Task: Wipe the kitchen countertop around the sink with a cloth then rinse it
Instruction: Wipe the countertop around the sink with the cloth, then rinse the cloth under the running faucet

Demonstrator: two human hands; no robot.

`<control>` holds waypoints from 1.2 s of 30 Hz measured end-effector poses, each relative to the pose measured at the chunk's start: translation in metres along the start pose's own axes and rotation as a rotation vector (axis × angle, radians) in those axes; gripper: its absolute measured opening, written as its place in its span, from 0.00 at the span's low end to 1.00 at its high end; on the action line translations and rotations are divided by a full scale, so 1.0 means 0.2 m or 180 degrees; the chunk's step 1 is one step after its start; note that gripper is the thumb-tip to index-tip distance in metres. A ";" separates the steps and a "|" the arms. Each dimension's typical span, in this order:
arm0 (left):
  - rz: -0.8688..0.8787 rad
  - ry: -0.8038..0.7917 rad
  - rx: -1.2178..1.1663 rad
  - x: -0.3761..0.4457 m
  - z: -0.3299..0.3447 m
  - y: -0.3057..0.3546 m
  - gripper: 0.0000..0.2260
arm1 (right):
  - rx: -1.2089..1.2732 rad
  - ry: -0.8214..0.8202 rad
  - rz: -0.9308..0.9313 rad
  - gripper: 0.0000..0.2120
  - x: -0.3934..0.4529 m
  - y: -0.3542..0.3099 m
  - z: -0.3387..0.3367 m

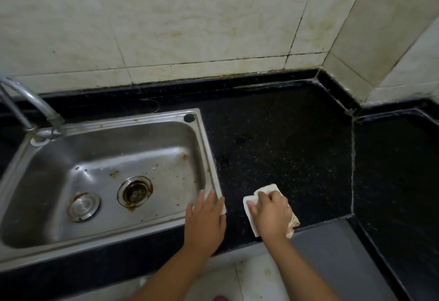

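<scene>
Right hand is pressed flat on the cloth, fingers spread over it and pinning it to the black countertop, near the front edge, just right of the sink. Left hand is open, holding nothing, palm down on the sink's front-right rim corner as a brace. Looks like mid-wipe; rinse not yet done. Risks: the cloth's frayed, stained corner sits right at the counter's front edge, so a stroke toward the body could push crumbs or the cloth itself off onto the floor. Cloth is already dirty on one side, so it may smear rather than lift the specks across the dark stone. A stroke toward the sink runs into the braced left hand unless it moves. The raised sink rim will likely catch the cloth and leave grime along the seam. Surroundings: faucet at the sink's back-left, well apart from the cloth. Basin is stained, drain open, loose strainer plug beside it. Stained tile wall behind; a grimy joint runs along the back upstand. The counter steps at an angled corner on the right, awkward to reach into. Nothing stands on the counter itself.
</scene>
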State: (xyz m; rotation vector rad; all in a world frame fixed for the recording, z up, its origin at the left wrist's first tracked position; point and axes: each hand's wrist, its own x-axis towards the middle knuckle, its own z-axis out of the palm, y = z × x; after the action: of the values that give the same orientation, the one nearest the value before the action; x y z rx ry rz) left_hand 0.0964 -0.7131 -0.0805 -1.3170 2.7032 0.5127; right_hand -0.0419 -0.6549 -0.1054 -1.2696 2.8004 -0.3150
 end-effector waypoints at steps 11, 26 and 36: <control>-0.0533 0.0094 0.0147 0.10 -0.15 -0.36 0.23 | 0.1592 0.0751 -0.0268 0.06 0.12 -0.14 -0.01; -0.0988 0.0577 0.0336 -0.02 -0.53 -1.59 0.21 | 0.3306 -0.0874 -0.0548 0.12 0.14 -1.39 0.06; -0.0667 0.0922 -0.0366 0.52 -0.77 -1.98 0.26 | 0.4680 -0.0803 0.0551 0.11 0.18 -1.71 0.34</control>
State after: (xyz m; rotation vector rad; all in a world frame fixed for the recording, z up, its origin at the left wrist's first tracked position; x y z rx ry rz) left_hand 0.3491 -1.0693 -0.0621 -1.8099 2.7405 0.4962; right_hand 0.1961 -0.9121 -0.1009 -0.5647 1.5739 -1.5916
